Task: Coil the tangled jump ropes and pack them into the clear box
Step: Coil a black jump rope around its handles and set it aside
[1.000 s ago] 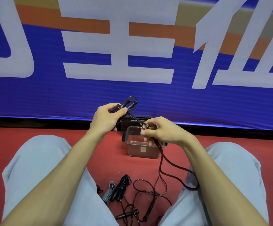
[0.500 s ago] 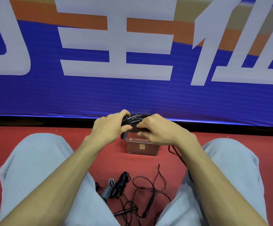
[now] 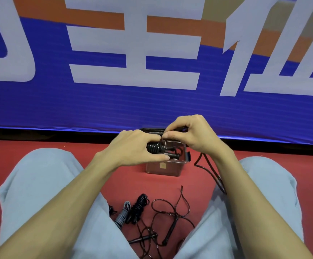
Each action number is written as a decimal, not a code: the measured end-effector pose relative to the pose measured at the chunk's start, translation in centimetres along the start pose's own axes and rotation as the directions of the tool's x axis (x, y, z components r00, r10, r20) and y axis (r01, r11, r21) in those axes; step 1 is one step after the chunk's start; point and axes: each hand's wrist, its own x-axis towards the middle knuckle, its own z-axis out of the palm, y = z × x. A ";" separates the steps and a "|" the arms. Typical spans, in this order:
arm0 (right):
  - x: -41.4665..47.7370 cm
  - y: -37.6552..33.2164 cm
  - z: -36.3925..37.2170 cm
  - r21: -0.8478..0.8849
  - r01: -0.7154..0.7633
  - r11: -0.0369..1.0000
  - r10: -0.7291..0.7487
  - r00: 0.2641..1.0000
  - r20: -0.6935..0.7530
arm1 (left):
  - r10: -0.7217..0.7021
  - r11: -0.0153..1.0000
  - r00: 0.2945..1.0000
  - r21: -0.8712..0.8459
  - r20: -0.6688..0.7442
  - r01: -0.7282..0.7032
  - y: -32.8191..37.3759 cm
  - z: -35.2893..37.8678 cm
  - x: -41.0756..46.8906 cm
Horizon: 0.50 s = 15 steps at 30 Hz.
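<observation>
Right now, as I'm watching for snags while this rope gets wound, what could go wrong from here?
1. The loose tail below the right grip passes behind the forearm, perhaps into the tangled ropes on the floor, so winding may snag or drag them.
2. The coil held in the left grip could spring open if the right pinch slips.

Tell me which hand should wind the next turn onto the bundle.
Likely the right: the right hand pinches the loose rope just above the bundle, while the left hand is busy gripping the bundle.
</observation>
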 end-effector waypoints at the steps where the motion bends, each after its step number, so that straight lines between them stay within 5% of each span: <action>1: 0.0 0.3 0.0 0.050 -0.010 0.999 0.012 1.000 -0.024 | -0.006 0.996 1.000 -0.092 0.010 0.007 -0.1 -0.4 -0.1; 3: 0.1 0.6 0.0 0.143 -0.013 0.990 0.022 0.998 -0.066 | -0.004 0.930 0.999 -0.368 0.038 0.018 -0.4 -1.0 -0.3; 6: 0.4 0.5 0.5 0.302 0.004 0.953 0.031 0.994 -0.109 | 0.006 0.659 1.000 -0.752 -0.001 -0.004 -0.3 -2.2 -0.4; 15: 0.5 -0.8 0.8 0.520 -0.105 0.848 0.206 0.968 -0.141 | -0.235 0.187 0.970 -0.977 0.055 0.100 -1.1 -2.8 0.1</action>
